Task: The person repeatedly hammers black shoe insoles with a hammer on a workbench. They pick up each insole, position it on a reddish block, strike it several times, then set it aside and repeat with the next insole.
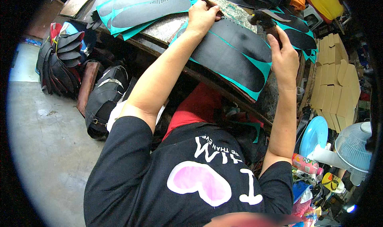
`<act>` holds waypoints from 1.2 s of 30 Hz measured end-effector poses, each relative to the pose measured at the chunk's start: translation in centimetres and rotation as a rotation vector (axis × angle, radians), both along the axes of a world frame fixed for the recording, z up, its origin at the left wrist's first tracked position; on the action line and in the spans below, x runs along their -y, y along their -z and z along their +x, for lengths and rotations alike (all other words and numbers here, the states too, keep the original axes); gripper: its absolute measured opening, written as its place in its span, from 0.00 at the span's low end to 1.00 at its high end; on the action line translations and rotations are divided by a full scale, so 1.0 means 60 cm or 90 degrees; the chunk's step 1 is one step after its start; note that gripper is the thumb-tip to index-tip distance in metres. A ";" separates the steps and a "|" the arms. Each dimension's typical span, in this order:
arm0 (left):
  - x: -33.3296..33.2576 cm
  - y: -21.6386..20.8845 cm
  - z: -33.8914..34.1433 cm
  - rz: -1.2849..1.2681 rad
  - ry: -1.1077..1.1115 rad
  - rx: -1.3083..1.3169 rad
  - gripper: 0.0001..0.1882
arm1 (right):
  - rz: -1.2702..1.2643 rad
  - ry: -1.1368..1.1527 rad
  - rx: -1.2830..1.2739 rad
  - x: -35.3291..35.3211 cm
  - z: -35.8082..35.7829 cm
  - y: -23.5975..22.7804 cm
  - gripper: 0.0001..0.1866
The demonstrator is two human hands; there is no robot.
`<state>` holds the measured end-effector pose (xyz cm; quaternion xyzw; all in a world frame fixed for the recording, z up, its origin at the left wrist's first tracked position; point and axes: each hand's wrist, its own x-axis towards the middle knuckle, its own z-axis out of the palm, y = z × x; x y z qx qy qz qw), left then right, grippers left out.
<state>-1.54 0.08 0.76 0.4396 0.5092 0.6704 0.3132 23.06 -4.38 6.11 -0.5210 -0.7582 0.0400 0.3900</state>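
Covering the left side, the floor [52,123] is smooth grey concrete, faintly stained. The workbench [240,12] has a pale, mottled, scuffed top and dark, worn wooden edges. Past its right end stand stacked tan cardboard cartons [333,83], with a fan [355,147] in a round wire cage near them. A fanned bundle [62,61] of curved black pieces with red ones stands at the left.

On the bench lies a black sheet [243,43], finely grained and matt, its long rounded sole shapes bordered in bright teal. Similar sheets [149,13] overlap in a pile to its left, rows of small marks across them.

The sheet lies between the two hands, its near edge overhanging the bench. The right hand [288,61] is wrapped around the dark handle of a hammer [273,18], raised by the sheet's right side. The left hand [203,17] pinches a short dark tool [208,2] at the sheet's far left corner; the tool's tip is hard to make out.
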 end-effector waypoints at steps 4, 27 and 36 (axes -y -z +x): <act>-0.015 0.014 -0.013 -0.007 0.080 -0.122 0.07 | -0.012 -0.023 -0.067 0.015 0.012 -0.047 0.23; -0.010 -0.004 0.024 0.182 -0.039 -0.548 0.08 | 0.143 -0.133 -0.228 0.057 -0.014 -0.106 0.19; -0.017 0.011 0.026 0.013 0.095 -0.044 0.07 | -0.038 -0.013 -0.072 0.010 0.031 -0.014 0.23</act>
